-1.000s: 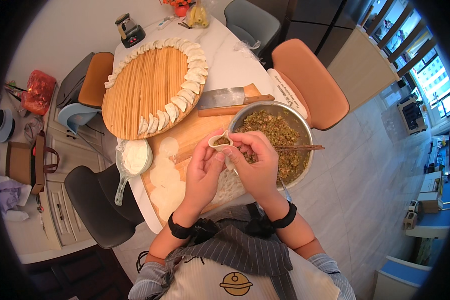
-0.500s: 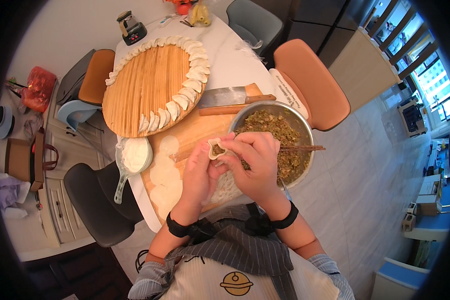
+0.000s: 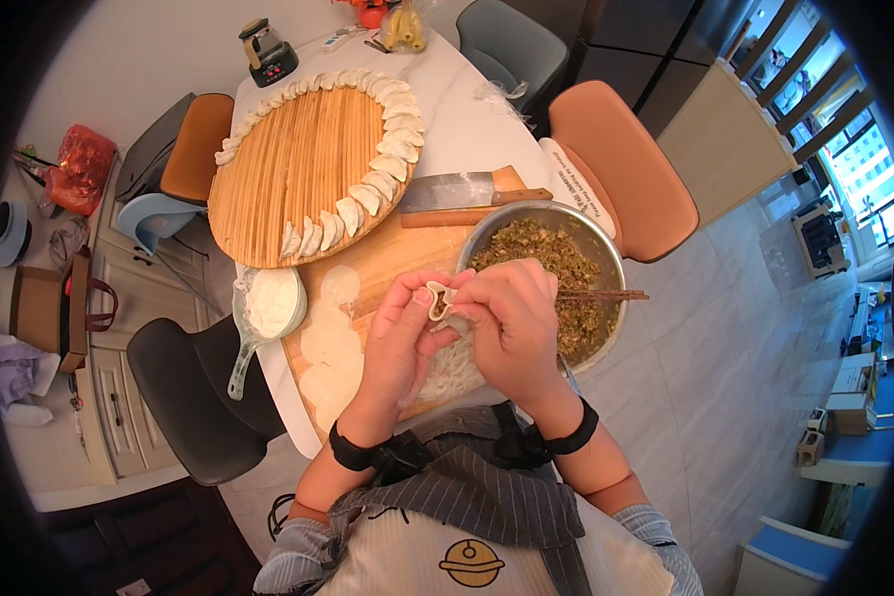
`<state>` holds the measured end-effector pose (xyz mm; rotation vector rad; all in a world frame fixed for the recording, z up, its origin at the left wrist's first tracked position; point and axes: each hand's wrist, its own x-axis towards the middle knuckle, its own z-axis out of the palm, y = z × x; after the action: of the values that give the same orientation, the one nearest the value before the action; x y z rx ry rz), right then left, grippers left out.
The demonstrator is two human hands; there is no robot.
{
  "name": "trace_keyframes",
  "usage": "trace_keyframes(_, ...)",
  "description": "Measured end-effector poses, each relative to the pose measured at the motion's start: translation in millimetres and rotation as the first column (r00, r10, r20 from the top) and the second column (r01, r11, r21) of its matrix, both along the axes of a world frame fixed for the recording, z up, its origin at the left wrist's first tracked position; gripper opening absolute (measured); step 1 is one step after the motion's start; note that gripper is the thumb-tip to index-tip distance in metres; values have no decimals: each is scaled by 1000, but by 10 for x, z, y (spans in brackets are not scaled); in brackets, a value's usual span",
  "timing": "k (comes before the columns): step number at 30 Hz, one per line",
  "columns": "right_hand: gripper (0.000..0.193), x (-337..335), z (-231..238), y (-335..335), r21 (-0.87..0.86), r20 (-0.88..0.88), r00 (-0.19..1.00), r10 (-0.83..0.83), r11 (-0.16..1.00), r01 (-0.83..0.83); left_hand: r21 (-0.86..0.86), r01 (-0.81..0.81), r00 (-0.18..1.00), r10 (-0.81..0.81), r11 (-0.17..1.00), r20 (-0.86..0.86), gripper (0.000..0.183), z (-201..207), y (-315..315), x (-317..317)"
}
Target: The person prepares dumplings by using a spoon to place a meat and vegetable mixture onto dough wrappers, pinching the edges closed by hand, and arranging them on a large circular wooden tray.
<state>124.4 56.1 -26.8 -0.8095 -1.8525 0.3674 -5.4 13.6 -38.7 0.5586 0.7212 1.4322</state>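
Observation:
A small dumpling point(image 3: 438, 301) with its wrapper folded around brown-green filling is held between my two hands. My left hand point(image 3: 404, 333) supports it from the left, thumb and fingers closed on the dough. From the right, my right hand point(image 3: 510, 313) pinches the wrapper's edge. A gap in the dough still shows filling. Below lies a wooden board point(image 3: 368, 293) with several flat round wrappers point(image 3: 330, 343) and scattered flour. Beside my right hand stands a metal bowl of filling point(image 3: 591, 288), chopsticks point(image 3: 606, 295) resting across it.
A round wooden tray point(image 3: 298, 169) carries a curved row of finished dumplings point(image 3: 399, 129) along its rim. A cleaver point(image 3: 452, 191) and a rolling pin point(image 3: 442, 218) lie beyond the board. At left sits a handled bowl of flour point(image 3: 271, 303). Chairs point(image 3: 621, 164) surround the table.
The dumpling's opening has narrowed as my fingers press the wrapper's edges closer together. Both hands stay nearly in place; the whole view has shifted slightly.

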Motion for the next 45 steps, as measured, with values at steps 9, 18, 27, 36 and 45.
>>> trace_keyframes(9, 11, 35, 32, -13, -45, 36, 998, 50, 998, -49, -81, 38, 998, -43, 996, -55, 11, 53, -22, -84)
trace_keyframes(18, 8, 60, 19, 13, 170, 39, 998, -46, 985, 38, 10, 213, 977, -213, 977, 26, 30, 31, -58, -152)
trace_keyframes(27, 10, 48, 22, -49, 163, 20, 982, -185, 970, 180, 69, 212, 977, -213, 975, 4, 40, 56, -75, -55)
trace_keyframes(36, 28, 27, 61, -118, 62, 134, 983, -127, 991, 119, 29, 142, 990, -142, 989, 4, 40, 31, -60, -90)
trace_keyframes(45, 19, 45, 126, -43, -82, 54, 998, 30, 996, -26, 49, 141, 990, -143, 989, 23, 43, 53, -69, -66)
